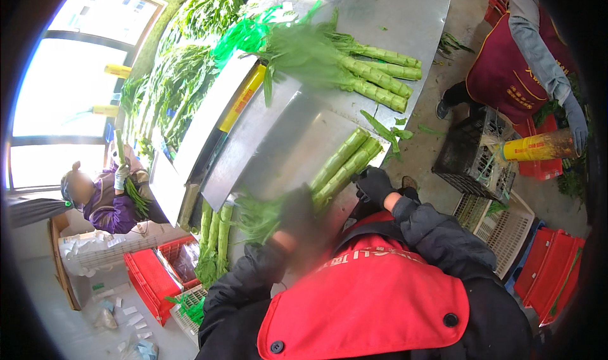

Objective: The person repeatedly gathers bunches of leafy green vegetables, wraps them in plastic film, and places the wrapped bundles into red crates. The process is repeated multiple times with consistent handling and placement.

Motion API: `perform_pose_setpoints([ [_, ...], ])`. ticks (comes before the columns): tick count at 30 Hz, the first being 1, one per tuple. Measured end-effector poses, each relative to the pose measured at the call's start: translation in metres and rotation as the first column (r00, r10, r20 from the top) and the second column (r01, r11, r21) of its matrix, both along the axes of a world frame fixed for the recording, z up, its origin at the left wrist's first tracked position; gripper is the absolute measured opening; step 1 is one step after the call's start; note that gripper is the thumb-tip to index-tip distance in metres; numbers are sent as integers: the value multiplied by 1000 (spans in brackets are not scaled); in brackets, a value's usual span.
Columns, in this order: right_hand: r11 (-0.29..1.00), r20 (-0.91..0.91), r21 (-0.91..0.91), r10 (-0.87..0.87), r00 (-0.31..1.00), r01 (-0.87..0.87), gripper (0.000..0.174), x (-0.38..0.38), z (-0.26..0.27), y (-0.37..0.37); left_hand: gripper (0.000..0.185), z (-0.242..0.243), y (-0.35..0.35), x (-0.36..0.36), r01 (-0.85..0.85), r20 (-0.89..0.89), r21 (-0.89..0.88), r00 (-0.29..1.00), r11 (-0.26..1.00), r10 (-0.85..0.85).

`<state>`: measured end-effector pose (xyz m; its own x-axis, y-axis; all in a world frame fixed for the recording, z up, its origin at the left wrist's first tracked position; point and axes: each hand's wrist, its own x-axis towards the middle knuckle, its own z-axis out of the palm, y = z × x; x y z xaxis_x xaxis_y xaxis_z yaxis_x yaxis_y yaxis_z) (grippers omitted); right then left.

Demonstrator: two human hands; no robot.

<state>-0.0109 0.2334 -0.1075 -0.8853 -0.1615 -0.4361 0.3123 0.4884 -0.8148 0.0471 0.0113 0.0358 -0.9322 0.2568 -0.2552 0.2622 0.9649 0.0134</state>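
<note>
On the metal table [285,141] before me lie several peeled-looking celtuce stalks [346,162] with their leafy tops towards the left. My left hand [299,208], in a dark glove and partly blurred, is closed around these stalks near the leaves. My right hand [375,186], in a black glove, is at the table's near edge beside the stalks' cut ends; its fingers are curled, and whether it holds something cannot be told. Farther up the table rests another bunch of celtuce stalks [380,79], cut ends to the right. A loose leaf [382,129] lies between the bunches.
Yellow tape [242,98] sits on the raised rack at left, beside green netting [242,36] and piled leafy celtuce [180,75]. More stalks [216,231] lie lower left. A co-worker stands at left, another at right near a black crate [468,151]. Red crates [548,274] stand at right.
</note>
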Motion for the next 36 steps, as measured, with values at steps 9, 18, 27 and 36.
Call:
perform_pose_setpoints([
  [9, 932, -847, 352, 357, 394, -89, 39, -34, 90, 4, 62, 20, 30, -1, -172, 81, 47, 982, 984, 168],
  [18, 855, -701, 494, 498, 511, -156, 50, -58, 58, -4, 94, -15, 10, -22, 169, -59, -267, 980, 949, -191],
  [27, 943, -320, -143, -331, 888, 300, 40, -25, 1, 114, 97, -60, 19, -27, -155, 60, -87, 985, 984, 160],
  [36, 893, -470, 34, 411, 781, -449, 71, -1, -100, 100, 97, -39, 28, -35, -216, 237, -88, 944, 972, 231],
])
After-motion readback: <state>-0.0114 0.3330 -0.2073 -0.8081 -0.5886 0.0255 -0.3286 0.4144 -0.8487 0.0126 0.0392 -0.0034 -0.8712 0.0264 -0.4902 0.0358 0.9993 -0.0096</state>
